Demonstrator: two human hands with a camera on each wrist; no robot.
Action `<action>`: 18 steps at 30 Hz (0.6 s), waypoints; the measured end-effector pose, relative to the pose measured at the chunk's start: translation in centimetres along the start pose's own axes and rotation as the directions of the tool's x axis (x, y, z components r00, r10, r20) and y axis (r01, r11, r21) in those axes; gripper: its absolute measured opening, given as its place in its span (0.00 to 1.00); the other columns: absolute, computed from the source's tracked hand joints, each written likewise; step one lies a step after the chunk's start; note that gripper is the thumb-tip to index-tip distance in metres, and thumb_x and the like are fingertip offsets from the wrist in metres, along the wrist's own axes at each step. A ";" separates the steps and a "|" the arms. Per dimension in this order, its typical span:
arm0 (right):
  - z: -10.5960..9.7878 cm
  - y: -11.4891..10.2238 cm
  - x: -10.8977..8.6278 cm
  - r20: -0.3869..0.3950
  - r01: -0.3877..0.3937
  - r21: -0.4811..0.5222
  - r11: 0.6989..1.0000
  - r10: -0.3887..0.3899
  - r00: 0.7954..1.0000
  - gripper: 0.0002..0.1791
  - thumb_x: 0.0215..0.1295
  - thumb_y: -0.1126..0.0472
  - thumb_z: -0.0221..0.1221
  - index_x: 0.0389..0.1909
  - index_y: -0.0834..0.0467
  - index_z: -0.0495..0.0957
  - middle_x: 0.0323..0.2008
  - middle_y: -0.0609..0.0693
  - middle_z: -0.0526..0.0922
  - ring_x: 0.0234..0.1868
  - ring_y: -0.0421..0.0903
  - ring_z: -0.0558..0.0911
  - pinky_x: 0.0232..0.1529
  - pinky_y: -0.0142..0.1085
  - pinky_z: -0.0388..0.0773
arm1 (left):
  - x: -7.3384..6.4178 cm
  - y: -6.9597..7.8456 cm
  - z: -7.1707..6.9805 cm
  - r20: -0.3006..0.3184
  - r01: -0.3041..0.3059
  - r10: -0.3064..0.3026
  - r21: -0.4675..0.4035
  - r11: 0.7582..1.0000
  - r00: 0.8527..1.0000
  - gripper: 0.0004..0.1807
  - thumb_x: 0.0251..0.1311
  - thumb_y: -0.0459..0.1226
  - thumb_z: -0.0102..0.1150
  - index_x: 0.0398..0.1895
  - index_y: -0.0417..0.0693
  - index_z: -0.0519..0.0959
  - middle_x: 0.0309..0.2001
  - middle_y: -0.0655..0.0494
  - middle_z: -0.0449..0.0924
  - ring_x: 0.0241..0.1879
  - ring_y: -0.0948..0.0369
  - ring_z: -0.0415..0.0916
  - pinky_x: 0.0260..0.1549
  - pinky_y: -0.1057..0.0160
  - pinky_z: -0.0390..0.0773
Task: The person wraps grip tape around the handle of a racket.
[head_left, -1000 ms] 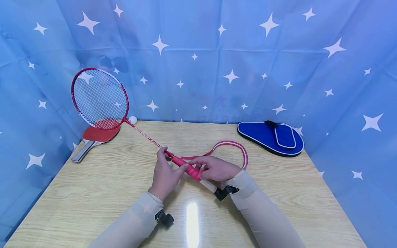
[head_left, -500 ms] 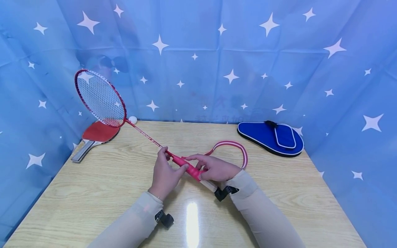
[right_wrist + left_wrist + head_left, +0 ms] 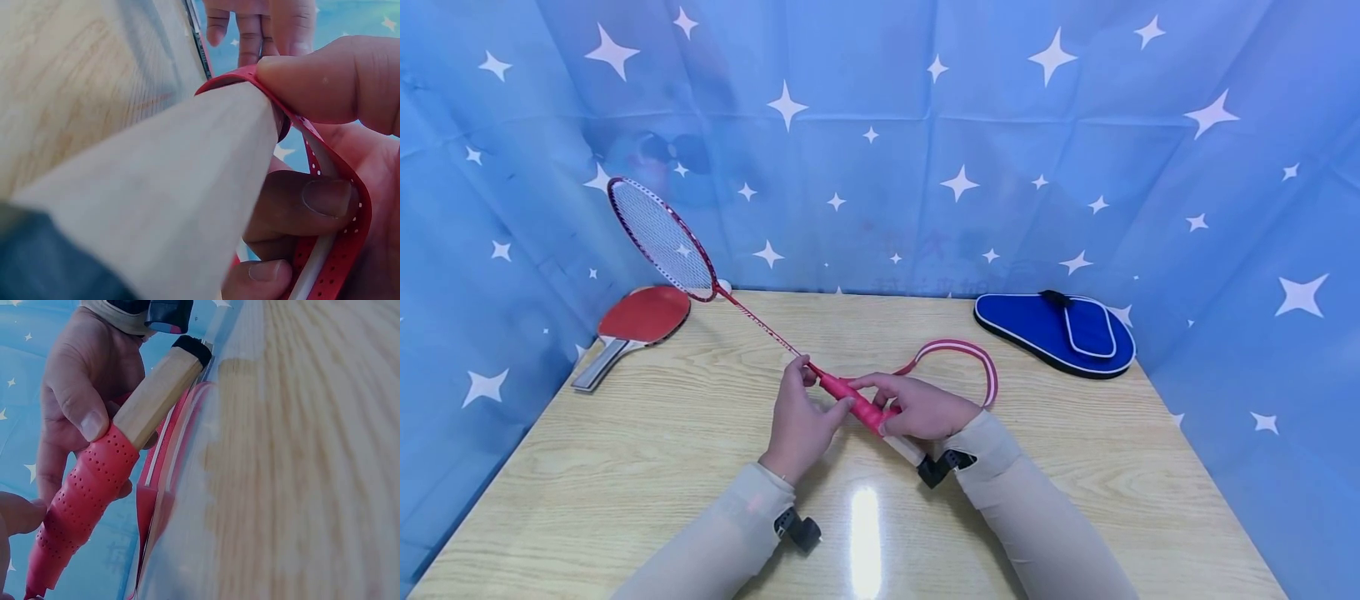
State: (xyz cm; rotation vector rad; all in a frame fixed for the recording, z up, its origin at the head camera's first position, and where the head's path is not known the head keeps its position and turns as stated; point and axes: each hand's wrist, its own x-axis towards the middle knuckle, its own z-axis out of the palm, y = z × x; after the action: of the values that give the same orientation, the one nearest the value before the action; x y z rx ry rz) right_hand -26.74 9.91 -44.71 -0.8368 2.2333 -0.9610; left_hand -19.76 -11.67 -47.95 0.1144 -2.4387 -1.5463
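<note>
A red-and-white badminton racket (image 3: 662,239) slants up to the left over the table. My left hand (image 3: 801,429) holds the upper handle between thumb and fingers. Pink-red perforated grip tape (image 3: 87,487) is wound around the upper part of the handle. Below it the wooden handle (image 3: 162,387) is bare, ending in a black cap (image 3: 192,349). My right hand (image 3: 928,408) pinches the tape at the wrap's lower edge, thumb pressing it against the wood. The loose tape (image 3: 356,219) runs through its fingers, its white-striped tail (image 3: 958,344) curving across the table.
At the back left lies a red table tennis bat (image 3: 646,313), with a white ball (image 3: 725,286) behind the racket's throat. A blue bat case (image 3: 1037,329) lies at the back right. A blue star-patterned curtain (image 3: 865,167) stands behind the wooden table (image 3: 587,467).
The racket has turned about its shaft, so its head appears narrower and lies farther right. The tape near my right fingers has drawn closer to the handle. Both hands stay nearly in place.
</note>
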 end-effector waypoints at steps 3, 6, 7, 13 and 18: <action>0.0 0.0 0.0 0.004 0.001 0.003 1.000 -0.001 1.000 0.45 0.62 0.63 0.72 0.74 0.25 0.67 0.48 0.46 0.82 0.45 0.50 0.82 0.44 0.44 0.82 | 0.1 -0.1 0.0 -0.007 0.002 -0.002 -0.016 1.000 1.000 0.56 0.57 0.39 0.79 0.82 0.38 0.52 0.60 0.44 0.72 0.61 0.45 0.72 0.50 0.53 0.78; 0.0 0.1 0.1 0.004 0.001 0.017 1.000 -0.001 1.000 0.45 0.62 0.63 0.71 0.74 0.25 0.67 0.49 0.46 0.81 0.44 0.51 0.82 0.43 0.44 0.82 | 0.1 -0.2 0.0 -0.014 0.002 -0.002 -0.036 0.999 1.000 0.57 0.58 0.40 0.79 0.82 0.39 0.51 0.60 0.45 0.73 0.61 0.45 0.73 0.51 0.52 0.78; 0.0 0.2 0.1 0.002 0.000 0.022 1.000 0.000 1.000 0.45 0.62 0.63 0.72 0.73 0.24 0.67 0.49 0.46 0.81 0.43 0.51 0.82 0.43 0.44 0.82 | 0.1 -0.2 0.0 -0.015 0.003 -0.003 -0.043 0.999 1.000 0.57 0.58 0.40 0.79 0.82 0.40 0.50 0.61 0.45 0.73 0.62 0.45 0.72 0.53 0.50 0.78; 0.0 0.3 0.1 -0.008 0.004 0.032 0.999 -0.004 1.000 0.44 0.63 0.63 0.72 0.72 0.24 0.68 0.50 0.46 0.81 0.43 0.51 0.82 0.42 0.44 0.83 | 0.2 -0.3 0.0 -0.006 0.007 -0.007 -0.059 0.998 1.000 0.57 0.58 0.40 0.79 0.83 0.42 0.50 0.67 0.42 0.72 0.69 0.45 0.69 0.66 0.42 0.74; 0.0 0.2 0.1 -0.011 0.019 0.010 1.000 -0.019 1.000 0.43 0.65 0.63 0.70 0.74 0.26 0.67 0.50 0.46 0.80 0.41 0.50 0.83 0.42 0.43 0.83 | 0.3 -0.4 0.0 0.005 0.014 -0.014 -0.055 0.998 1.000 0.57 0.59 0.39 0.78 0.84 0.43 0.48 0.72 0.42 0.69 0.72 0.46 0.66 0.71 0.41 0.70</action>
State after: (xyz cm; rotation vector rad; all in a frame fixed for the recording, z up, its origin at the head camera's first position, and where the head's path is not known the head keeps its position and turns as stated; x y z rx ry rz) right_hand -26.86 9.98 -44.88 -0.8513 2.2320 -0.9874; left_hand -20.05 -11.94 -48.25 0.1179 -2.4020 -1.6199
